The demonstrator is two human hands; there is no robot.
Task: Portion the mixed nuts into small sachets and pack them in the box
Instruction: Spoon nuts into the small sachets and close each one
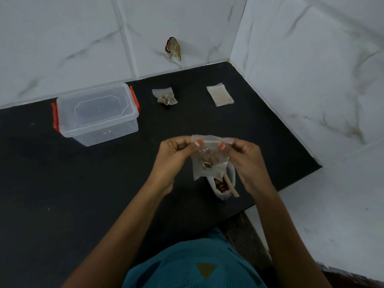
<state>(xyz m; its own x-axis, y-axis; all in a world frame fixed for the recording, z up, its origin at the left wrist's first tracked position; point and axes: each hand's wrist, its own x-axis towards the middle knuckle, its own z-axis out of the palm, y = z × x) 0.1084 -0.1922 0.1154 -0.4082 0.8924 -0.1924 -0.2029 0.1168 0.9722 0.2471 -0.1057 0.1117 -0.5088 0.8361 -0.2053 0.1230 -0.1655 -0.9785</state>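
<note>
Clear zip sachet [209,161] of mixed nuts hangs above the nut bag [223,183], pinched at its top by left hand [176,151] and right hand [245,152]; press evenly along the strip, expelling air, before boxing.

Both hands, left hand [174,150] and right hand [243,154], pinch the top strip of a small sachet [209,161] with nuts above the worktop's [83,194] right edge; the lidded box [97,115] sits toward the back-left.
</note>
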